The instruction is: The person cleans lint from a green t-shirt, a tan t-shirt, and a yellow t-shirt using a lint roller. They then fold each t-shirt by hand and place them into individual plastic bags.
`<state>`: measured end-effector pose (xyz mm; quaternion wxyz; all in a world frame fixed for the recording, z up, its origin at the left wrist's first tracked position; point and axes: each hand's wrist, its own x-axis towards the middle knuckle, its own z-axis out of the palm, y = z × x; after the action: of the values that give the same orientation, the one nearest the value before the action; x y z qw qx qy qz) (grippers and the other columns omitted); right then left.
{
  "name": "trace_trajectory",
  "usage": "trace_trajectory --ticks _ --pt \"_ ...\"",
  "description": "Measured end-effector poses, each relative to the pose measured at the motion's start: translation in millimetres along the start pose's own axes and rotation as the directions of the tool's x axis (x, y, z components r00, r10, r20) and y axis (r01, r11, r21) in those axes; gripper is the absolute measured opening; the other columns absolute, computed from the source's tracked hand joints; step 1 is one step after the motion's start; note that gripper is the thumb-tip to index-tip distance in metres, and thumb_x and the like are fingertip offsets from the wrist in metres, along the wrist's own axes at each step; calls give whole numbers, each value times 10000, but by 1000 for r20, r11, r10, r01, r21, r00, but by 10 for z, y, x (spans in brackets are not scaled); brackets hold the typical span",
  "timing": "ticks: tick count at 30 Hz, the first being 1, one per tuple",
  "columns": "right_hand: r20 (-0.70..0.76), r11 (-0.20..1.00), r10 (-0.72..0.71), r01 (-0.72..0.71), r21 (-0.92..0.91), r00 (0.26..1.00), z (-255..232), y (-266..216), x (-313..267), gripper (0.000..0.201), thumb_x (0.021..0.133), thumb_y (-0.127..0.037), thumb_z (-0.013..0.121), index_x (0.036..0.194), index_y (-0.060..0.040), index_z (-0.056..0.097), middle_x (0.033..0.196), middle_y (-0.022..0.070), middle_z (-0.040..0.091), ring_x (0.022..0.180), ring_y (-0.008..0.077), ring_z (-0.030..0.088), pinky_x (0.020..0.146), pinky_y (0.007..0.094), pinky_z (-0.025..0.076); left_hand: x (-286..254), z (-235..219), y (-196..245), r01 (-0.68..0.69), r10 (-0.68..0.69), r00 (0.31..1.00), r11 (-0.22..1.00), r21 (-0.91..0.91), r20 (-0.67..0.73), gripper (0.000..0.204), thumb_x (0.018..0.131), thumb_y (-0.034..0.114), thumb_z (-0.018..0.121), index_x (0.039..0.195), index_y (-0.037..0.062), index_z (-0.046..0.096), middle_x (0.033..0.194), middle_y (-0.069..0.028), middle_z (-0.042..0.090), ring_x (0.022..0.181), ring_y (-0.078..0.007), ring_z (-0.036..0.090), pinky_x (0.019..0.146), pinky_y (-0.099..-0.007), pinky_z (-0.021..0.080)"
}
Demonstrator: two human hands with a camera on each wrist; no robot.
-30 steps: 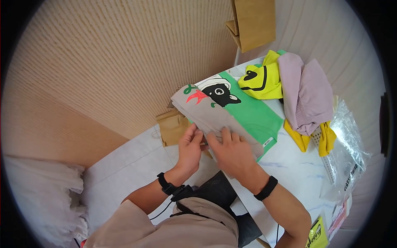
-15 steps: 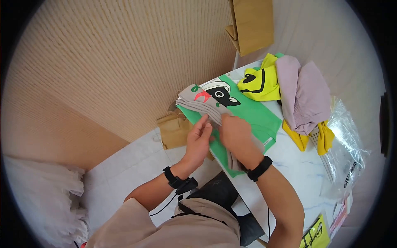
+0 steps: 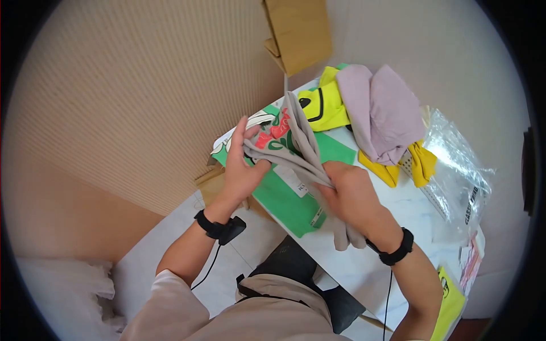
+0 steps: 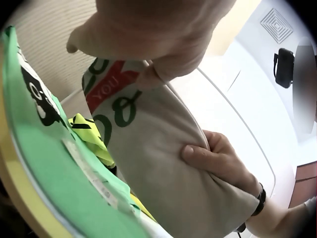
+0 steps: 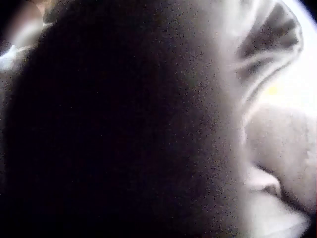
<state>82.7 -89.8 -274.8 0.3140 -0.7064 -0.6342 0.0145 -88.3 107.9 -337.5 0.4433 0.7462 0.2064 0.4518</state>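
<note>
In the head view a grey printed shirt (image 3: 304,156), bunched and folded, is held up over a green T-shirt (image 3: 290,207). It carries red ribbon shapes and green lettering. My right hand (image 3: 355,196) grips it, thumb on the near face, with a grey part dangling below the wrist. My left hand (image 3: 242,170) touches its other end, fingers straight up and thumb spread away from them. In the left wrist view the left hand (image 4: 158,39) is at the shirt's printed edge. A white tag (image 3: 291,181) shows on the green T-shirt. Dark fabric fills most of the right wrist view.
At the back of the white table (image 3: 375,227) lie a yellow garment (image 3: 327,108), a mauve garment (image 3: 384,116) and a clear plastic bag (image 3: 455,170). A yellow packet (image 3: 449,304) lies at the near right. Brown paper bags (image 3: 298,34) stand beyond the table and below its left edge.
The grey shirt has been lifted off the green T-shirt and gathered up. My left hand has moved left and its fingers have straightened; the right hand has moved right.
</note>
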Motion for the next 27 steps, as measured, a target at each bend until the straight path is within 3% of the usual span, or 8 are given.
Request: trace_trajectory --ticks 2,3,6,7,15,18,24,27 --pt "-6 997 63 -63 43 998 -238 -31 -82 213 865 -162 767 942 -17 632 847 234 675 798 447 666 695 507 527 97 19 175 70 -47 976 992 -106 211 966 788 -114 679 1635 46 244 1351 -120 611 1278 -237 564 1101 -368 443" --pt "-4 992 106 -105 67 994 -372 -46 -136 206 868 -165 765 953 -20 645 846 231 678 796 440 669 695 501 527 112 122 203 -24 47 992 982 -185 120 759 781 -112 712 1494 51 511 1129 -72 691 1135 -197 626 1028 -347 487" --pt "11 937 298 -294 187 955 -645 7 -464 196 876 -172 758 977 -22 682 836 227 686 790 424 675 694 479 528 92 154 337 -380 320 902 907 183 291 459 792 -83 743 1228 61 720 1074 -82 703 1113 -207 637 980 -352 502" --pt "33 901 369 -366 232 929 -710 50 -565 196 878 -175 756 984 -22 694 832 226 688 787 419 677 694 470 529 71 218 531 -277 232 918 955 102 321 224 804 -49 779 996 67 783 1028 -80 712 1044 -224 657 933 -348 507" --pt "126 785 600 -612 99 790 -871 403 -1676 186 887 -134 742 1014 -1 715 802 216 688 697 369 656 670 399 529 -44 794 865 -153 243 341 967 -202 908 167 885 93 820 1046 69 781 914 -61 737 811 -197 656 765 -325 516" --pt "84 721 666 -668 182 741 -1032 197 -2009 165 882 -90 746 1004 15 709 763 197 664 648 282 618 662 370 521 156 994 842 -220 253 390 959 -178 885 144 940 135 784 1056 51 776 899 -51 746 783 -161 651 735 -320 517" --pt "30 540 817 -782 311 576 -1058 -137 -2572 164 878 -37 745 1016 44 706 739 102 657 709 109 562 674 309 502 610 1418 749 2 -198 593 970 245 780 212 1003 177 726 1088 -16 748 883 -3 732 782 -44 622 707 -231 509" --pt "-57 505 843 -751 426 535 -935 -243 -2795 166 882 -57 765 1006 37 709 732 118 661 670 125 557 648 307 494 588 1774 851 -45 -67 596 992 116 800 229 1000 179 730 1095 -29 741 889 5 724 789 -30 618 724 -212 509"
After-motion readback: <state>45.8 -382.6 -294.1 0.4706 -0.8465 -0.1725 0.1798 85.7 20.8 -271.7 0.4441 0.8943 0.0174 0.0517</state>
